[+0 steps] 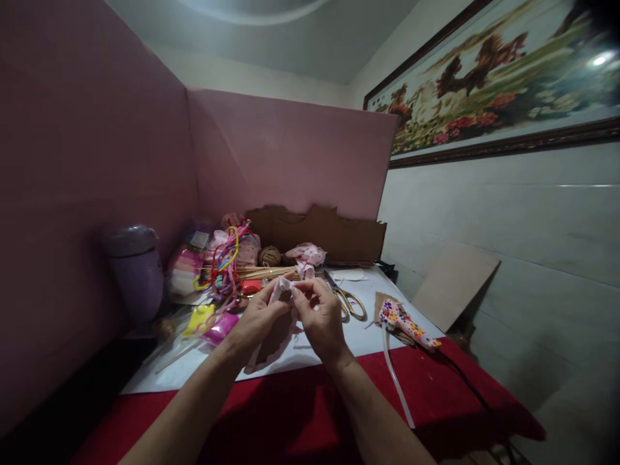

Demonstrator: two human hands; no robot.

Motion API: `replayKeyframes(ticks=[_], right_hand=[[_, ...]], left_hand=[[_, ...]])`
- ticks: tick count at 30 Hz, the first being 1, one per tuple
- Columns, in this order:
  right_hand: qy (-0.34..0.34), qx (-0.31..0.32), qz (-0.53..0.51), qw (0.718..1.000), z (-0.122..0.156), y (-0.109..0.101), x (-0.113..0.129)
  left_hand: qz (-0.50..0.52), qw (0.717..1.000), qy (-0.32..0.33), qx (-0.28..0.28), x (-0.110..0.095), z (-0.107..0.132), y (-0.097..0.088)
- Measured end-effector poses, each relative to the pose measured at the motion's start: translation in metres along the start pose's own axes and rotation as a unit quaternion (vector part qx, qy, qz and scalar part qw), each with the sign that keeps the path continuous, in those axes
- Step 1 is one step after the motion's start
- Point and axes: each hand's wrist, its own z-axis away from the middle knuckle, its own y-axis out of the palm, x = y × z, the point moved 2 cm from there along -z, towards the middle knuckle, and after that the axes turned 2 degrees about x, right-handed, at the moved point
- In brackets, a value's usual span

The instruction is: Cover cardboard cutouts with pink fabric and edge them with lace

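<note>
Both hands meet above the white sheet at the middle of the table. Between them is a small piece of pale pink fabric (281, 288), bunched up at the fingertips. My left hand (259, 316) is closed and pinches it from the left. My right hand (320, 318) is closed on its right side, thumb and forefinger pressed together. Part of the fabric is hidden behind the fingers, and a strip seems to hang below them. Gold-handled scissors (356, 307) lie just beyond my right hand. A magenta packet (220, 328) lies left of my left hand.
A glue gun with a floral pattern (407, 326) and a clear glue stick (400, 387) lie at right. Behind are colourful pipe cleaners (236, 248), wooden sticks (271, 272), a twine ball (270, 256) and crumpled pink fabric (307, 254). A lilac container (137, 274) stands at left.
</note>
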Motion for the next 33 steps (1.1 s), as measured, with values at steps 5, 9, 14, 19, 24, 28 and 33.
replayKeyframes(ticks=[5, 9, 14, 19, 24, 28, 33], right_hand=[[0.011, -0.008, 0.009, 1.0, 0.001, 0.001, 0.001], [0.014, -0.016, -0.011, 1.0, 0.001, 0.001, -0.001], [-0.084, -0.021, 0.04, 0.995, 0.003, 0.002, 0.001], [-0.161, 0.024, 0.11, 0.98, 0.006, 0.005, 0.0], [-0.198, 0.041, 0.161, 0.966, 0.011, 0.004, 0.005], [-0.238, 0.055, 0.215, 0.945, 0.013, 0.005, 0.009], [-0.253, 0.063, 0.269, 0.927, 0.016, 0.007, 0.009]], left_hand=[[-0.017, 1.0, -0.002, -0.006, -0.002, 0.002, 0.003], [-0.015, 1.0, 0.0, -0.007, 0.0, 0.001, 0.003], [-0.002, 1.0, 0.012, 0.008, 0.001, 0.001, 0.0], [-0.016, 1.0, 0.015, -0.007, 0.003, -0.004, -0.008], [0.057, 0.998, 0.025, 0.01, 0.004, -0.006, -0.013], [0.097, 0.995, 0.017, -0.001, 0.002, -0.006, -0.012], [0.051, 0.998, 0.005, -0.046, 0.007, -0.012, -0.017]])
